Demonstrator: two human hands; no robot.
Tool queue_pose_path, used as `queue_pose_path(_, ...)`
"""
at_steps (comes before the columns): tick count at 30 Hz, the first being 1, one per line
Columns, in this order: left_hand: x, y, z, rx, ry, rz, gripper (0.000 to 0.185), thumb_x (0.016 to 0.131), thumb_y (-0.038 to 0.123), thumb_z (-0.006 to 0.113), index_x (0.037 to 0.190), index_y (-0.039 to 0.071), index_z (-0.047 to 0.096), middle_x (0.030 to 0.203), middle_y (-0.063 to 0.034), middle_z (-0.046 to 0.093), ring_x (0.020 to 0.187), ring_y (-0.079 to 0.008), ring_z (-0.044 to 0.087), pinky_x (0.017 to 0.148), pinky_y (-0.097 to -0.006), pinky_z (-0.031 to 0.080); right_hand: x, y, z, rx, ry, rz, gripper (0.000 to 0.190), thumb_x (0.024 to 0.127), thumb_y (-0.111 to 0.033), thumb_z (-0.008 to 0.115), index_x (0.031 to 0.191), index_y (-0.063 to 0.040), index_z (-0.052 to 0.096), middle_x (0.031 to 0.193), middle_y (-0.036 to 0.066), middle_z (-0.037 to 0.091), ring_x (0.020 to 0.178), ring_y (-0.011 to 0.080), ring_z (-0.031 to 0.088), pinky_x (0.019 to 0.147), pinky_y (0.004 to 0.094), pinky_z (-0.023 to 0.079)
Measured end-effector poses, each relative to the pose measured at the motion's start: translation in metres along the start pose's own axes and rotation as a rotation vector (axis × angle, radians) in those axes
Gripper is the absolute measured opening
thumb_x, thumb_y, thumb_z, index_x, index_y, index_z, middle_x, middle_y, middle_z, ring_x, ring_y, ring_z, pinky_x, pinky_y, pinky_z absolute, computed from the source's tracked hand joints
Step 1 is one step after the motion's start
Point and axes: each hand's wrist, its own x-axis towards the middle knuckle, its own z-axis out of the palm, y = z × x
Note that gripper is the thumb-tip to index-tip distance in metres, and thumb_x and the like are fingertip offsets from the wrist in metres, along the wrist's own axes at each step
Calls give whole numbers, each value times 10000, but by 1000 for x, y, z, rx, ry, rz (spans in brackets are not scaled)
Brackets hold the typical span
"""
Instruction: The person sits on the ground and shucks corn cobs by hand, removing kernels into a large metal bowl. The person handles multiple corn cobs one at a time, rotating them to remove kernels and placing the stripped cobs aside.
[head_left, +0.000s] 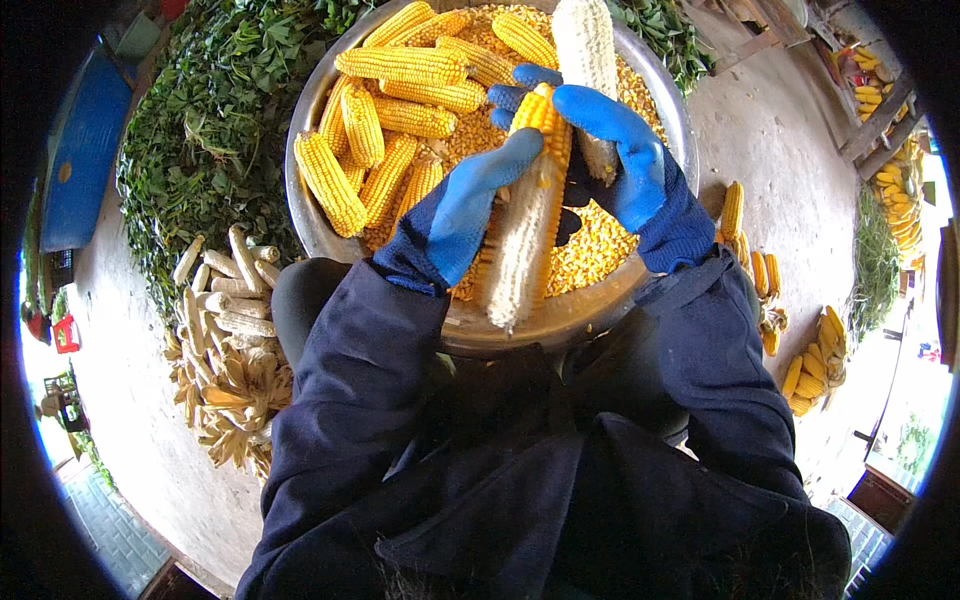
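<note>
My left hand (480, 202), in a blue coated glove, grips a partly shelled ear of corn (525, 217) tilted over a round metal basin (686, 127). Yellow kernels remain at the ear's top and sides, while a pale bare strip runs down its front. My right hand (637, 157), gloved alike, has its thumb across a bare white corncob (585, 45) and its fingertips beside the ear's upper end. The cob lies against the right side of the ear and is partly covered by that thumb. Loose kernels (592, 247) and several whole ears (405, 67) lie in the basin.
Green leafy cuttings (217, 112) are heaped left of the basin. Bare cobs and dry husks (232, 322) lie by my left knee. More ears (814, 367) rest on the concrete floor (780, 135) at right. A wooden frame (889, 127) stands at far right.
</note>
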Motion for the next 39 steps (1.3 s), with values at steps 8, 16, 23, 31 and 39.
queue_pose_path(8, 2, -4, 0, 47, 45, -59, 573, 968, 510, 470, 1186, -9, 575, 1025, -73, 644, 890, -153, 621, 780, -269, 502, 15, -22, 22, -99, 224, 348, 431, 889, -276, 625, 1216, 5, 607, 1168, 95, 641, 1113, 192, 587, 974, 313, 461)
queue_pose_path(16, 2, -1, 4, 72, 8, 28, 541, 999, 429, 420, 1319, -5, 465, 1157, -161, 620, 971, -253, 662, 864, -371, 556, 1, -22, 10, -135, 87, 87, 357, 940, -297, 544, 1193, -58, 624, 1295, 144, 572, 1183, 254, 563, 1042, 363, 411)
queue_pose_path(23, 11, -7, 1, -66, 2, 8, 512, 1000, 427, 445, 1321, 29, 479, 1139, -78, 594, 954, -127, 615, 828, -276, 522, 3, -25, 13, -210, 122, 94, 356, 916, -256, 591, 1200, -43, 618, 1244, 136, 601, 1141, 236, 589, 1011, 350, 441)
queue_pose_path(31, 15, -16, -6, -43, 19, 121, 504, 977, 448, 491, 1213, 9, 567, 1053, -29, 625, 949, -96, 590, 837, -245, 484, 9, -28, 24, -210, 256, 215, 404, 887, -240, 622, 1207, 6, 606, 1152, 100, 639, 1047, 200, 625, 963, 302, 466)
queue_pose_path(39, 9, -3, 6, -38, 24, 78, 461, 994, 396, 475, 1251, 16, 519, 1161, -32, 559, 1031, -99, 541, 932, -261, 438, -3, -9, 1, -68, 106, 120, 451, 937, -405, 514, 1195, -50, 617, 1283, 166, 575, 1188, 242, 543, 1033, 352, 403)
